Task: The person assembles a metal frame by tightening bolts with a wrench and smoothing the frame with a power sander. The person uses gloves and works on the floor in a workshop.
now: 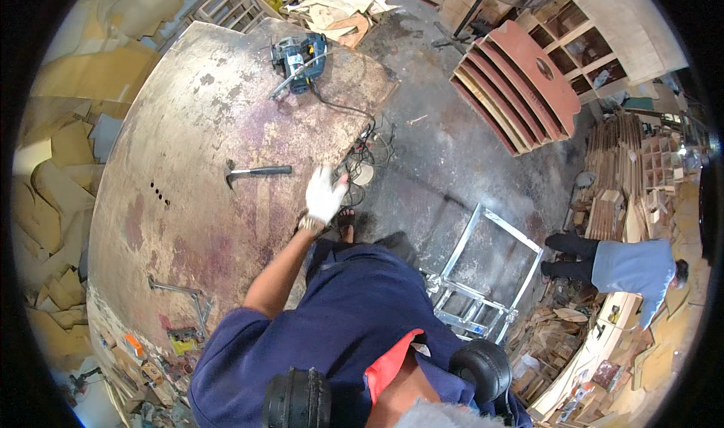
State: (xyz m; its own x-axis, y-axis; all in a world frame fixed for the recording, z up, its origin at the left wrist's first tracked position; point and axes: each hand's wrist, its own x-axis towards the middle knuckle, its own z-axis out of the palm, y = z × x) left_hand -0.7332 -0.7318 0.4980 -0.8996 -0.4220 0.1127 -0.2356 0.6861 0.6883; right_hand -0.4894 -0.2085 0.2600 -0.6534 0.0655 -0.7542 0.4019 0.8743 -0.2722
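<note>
My left hand (326,194), in a white glove, is over the right edge of the worn wooden worktable (181,134). Its fingers are extended, the thumb stands apart, and nothing shows in its grasp. A claw hammer (264,171) with a dark handle lies on the tabletop just left of the hand. Farther off, near the far edge, sits a blue and black power tool (300,62), its cord (341,107) trailing over the table's right edge. Tangled cables (369,153) hang and lie beside that edge, close to my glove. My right hand is out of sight.
A metal frame (511,230) stands on the floor at right. Beyond it is a stack of curved reddish panels (520,88). Another person (630,266) bends over a wooden bench (596,352) at far right. Scrap wood (332,9) and foam-like sheets (68,149) are piled around.
</note>
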